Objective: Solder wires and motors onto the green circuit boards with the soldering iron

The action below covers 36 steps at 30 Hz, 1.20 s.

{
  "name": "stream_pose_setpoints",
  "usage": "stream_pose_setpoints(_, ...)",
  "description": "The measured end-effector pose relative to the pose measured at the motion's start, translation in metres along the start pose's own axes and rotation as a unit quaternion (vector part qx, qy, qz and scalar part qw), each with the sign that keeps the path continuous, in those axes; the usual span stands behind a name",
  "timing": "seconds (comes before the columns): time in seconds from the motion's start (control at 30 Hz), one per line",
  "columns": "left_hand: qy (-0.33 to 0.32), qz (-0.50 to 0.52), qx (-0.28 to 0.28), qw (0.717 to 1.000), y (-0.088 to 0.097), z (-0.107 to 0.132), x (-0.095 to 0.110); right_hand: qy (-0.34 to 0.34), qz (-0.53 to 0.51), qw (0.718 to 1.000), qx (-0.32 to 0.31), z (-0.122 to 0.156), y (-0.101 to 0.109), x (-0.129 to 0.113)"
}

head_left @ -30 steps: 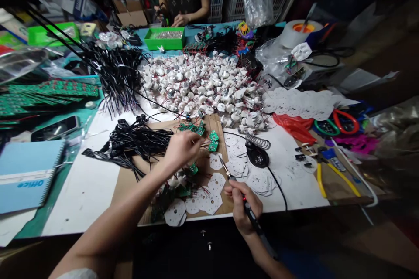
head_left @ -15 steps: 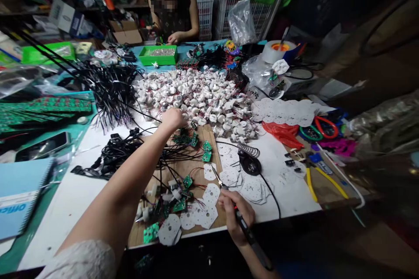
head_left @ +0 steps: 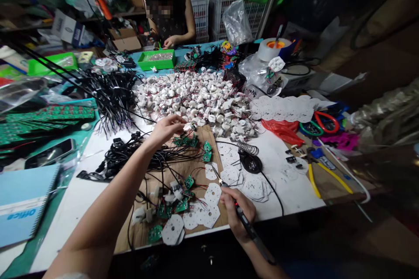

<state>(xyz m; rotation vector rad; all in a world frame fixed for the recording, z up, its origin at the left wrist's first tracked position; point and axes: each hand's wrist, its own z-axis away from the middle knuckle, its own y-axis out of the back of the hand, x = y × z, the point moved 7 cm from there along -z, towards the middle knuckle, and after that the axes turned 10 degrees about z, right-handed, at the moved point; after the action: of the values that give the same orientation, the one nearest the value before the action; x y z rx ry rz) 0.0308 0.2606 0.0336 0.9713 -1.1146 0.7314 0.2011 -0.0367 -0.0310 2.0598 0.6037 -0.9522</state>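
Observation:
My right hand (head_left: 238, 209) grips a black soldering iron (head_left: 250, 231) near the front edge of the work surface. The iron's thin metal tip lies over a small white perforated disc (head_left: 211, 171). My left hand (head_left: 168, 128) reaches to the near edge of a big heap of white motors (head_left: 193, 96) with thin red wires. Its fingers are loosely stretched and apart, with nothing visible in them. Just below that hand lie small green circuit boards (head_left: 186, 140) joined to black cables (head_left: 127, 157). More boards and white motors (head_left: 175, 192) lie nearer to me, beside overlapping white discs (head_left: 199, 213).
A soldering stand with a coil (head_left: 250, 161) sits right of the iron. Yellow-handled pliers (head_left: 330, 176) lie farther right. At left are a phone (head_left: 50, 152), a blue notebook (head_left: 26, 202) and stacked boards (head_left: 49, 117). Across the table a person (head_left: 170, 17) works behind a green tray (head_left: 157, 59).
My left hand has gone from bunched fingers to more outstretched ones and shifted slightly left and down. The view has moved a little; my right hand still holds the iron in nearly the same place.

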Motion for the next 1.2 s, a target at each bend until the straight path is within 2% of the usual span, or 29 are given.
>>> stream_pose_setpoints(0.1, 0.004, 0.073, -0.049, 0.996, -0.016, 0.036, -0.008, 0.003, -0.001, 1.0, 0.001, -0.001, -0.001, 0.0)
stream_pose_setpoints(0.23, -0.042, 0.015, -0.077, 0.996, -0.024, 0.067, -0.014, -0.002, 0.003, 1.0, 0.001, -0.002, -0.001, 0.001)
stream_pose_setpoints(0.37, -0.069, -0.007, -0.082, 0.994, -0.027, 0.08, -0.025, -0.035, -0.01, 0.999, 0.003, -0.001, -0.001, 0.005)
stream_pose_setpoints(0.43, -0.1, -0.035, -0.06, 0.993, -0.027, 0.084, -0.027, -0.058, -0.024, 0.998, 0.006, 0.0, 0.0, 0.008)
stream_pose_setpoints(0.53, -0.174, -0.132, -0.01, 0.976, -0.028, 0.093, -0.025, -0.07, -0.035, 0.997, 0.017, 0.0, 0.001, 0.009)
stream_pose_setpoints(0.7, -0.223, -0.196, -0.02, 0.955, -0.037, 0.105, -0.035, -0.06, -0.037, 0.997, 0.02, -0.002, 0.0, 0.008)
stream_pose_setpoints(0.77, -0.22, -0.183, -0.018, 0.958, -0.035, 0.107, -0.04, -0.059, -0.036, 0.997, 0.019, -0.003, 0.0, 0.008)
stream_pose_setpoints(0.83, -0.188, -0.125, -0.016, 0.974, -0.03, 0.106, -0.044, -0.057, -0.037, 0.998, 0.017, -0.003, 0.0, 0.007)
stream_pose_setpoints(0.93, -0.085, 0.028, -0.002, 0.996, -0.023, 0.103, -0.053, -0.057, -0.037, 0.998, 0.014, -0.003, 0.0, 0.007)
stream_pose_setpoints(1.03, -0.009, 0.137, 0.011, 0.991, -0.023, 0.103, -0.057, -0.062, -0.036, 0.997, 0.011, -0.003, 0.0, 0.007)
stream_pose_setpoints(1.1, -0.005, 0.131, 0.009, 0.991, -0.028, 0.104, -0.054, -0.065, -0.036, 0.997, 0.01, -0.002, 0.0, 0.008)
stream_pose_setpoints(1.2, -0.051, 0.016, -0.009, 0.999, -0.043, 0.106, -0.044, -0.068, -0.034, 0.997, 0.009, -0.002, 0.0, 0.008)
